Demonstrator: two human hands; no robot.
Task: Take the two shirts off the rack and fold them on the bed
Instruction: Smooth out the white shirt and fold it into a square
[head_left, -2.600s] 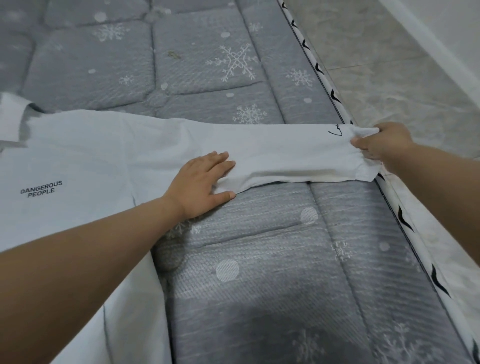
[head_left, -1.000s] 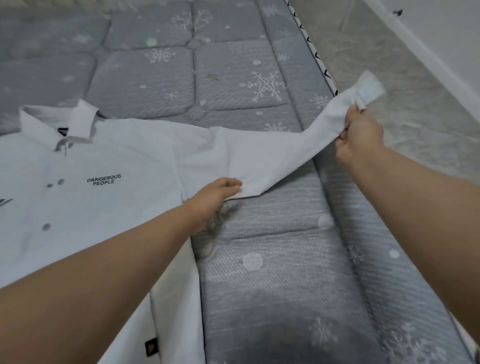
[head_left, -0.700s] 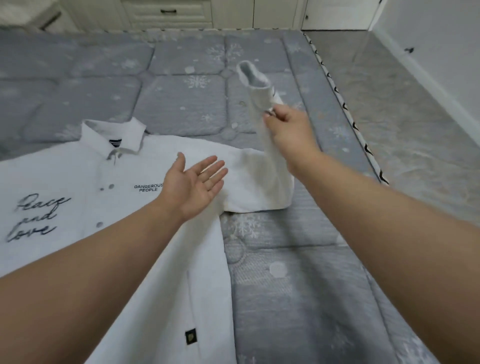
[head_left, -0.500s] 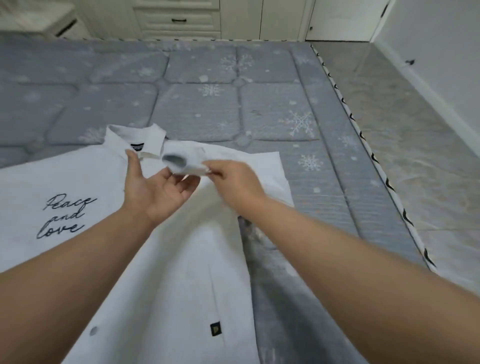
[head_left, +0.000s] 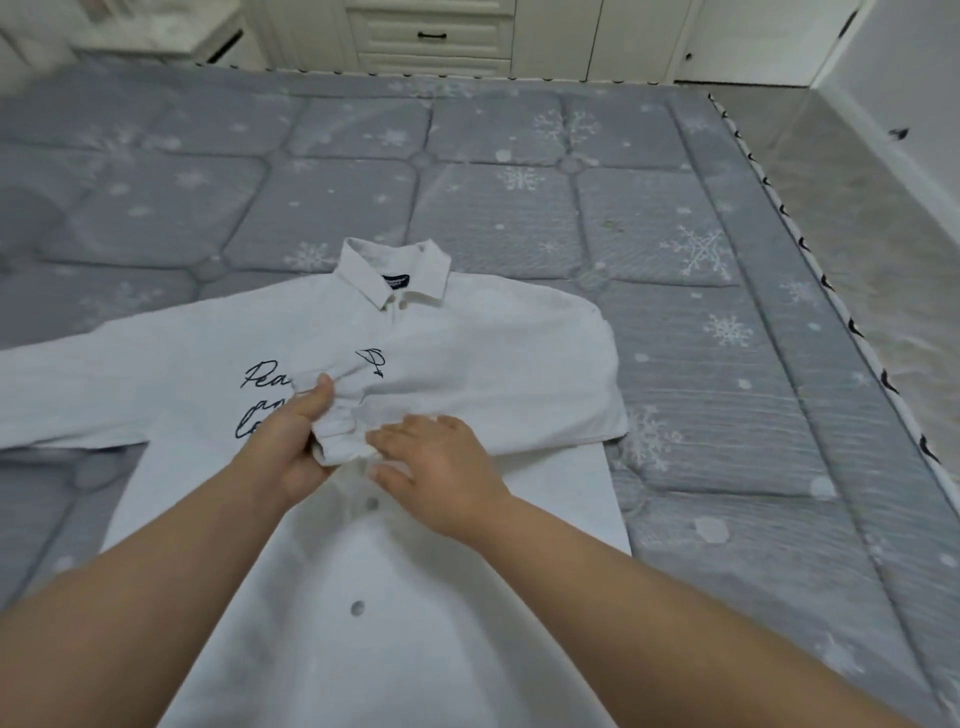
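A white button shirt (head_left: 363, 597) with black script lettering lies face up on the grey bed (head_left: 467, 208), collar (head_left: 393, 275) pointing away from me. Its right sleeve (head_left: 519, 384) is folded across the chest, the cuff lying over the button line. My left hand (head_left: 291, 441) grips the cuff end, thumb on top and fingers under it. My right hand (head_left: 436, 467) rests on the sleeve just right of the cuff, fingers spread and fairly straight. The left sleeve (head_left: 67, 395) stretches out flat to the left. Only one shirt is in view.
The mattress edge (head_left: 810, 254) with black-and-white piping runs along the right; beyond it is grey tiled floor (head_left: 883, 218). White drawers and cupboard doors (head_left: 431, 36) stand behind the bed's far end. A white nightstand (head_left: 156, 31) sits at the far left.
My right hand lifted the right sleeve from the bed's edge and carried it left over the chest. Both hands have now lowered the cuff onto the shirt front. The view tilted up.
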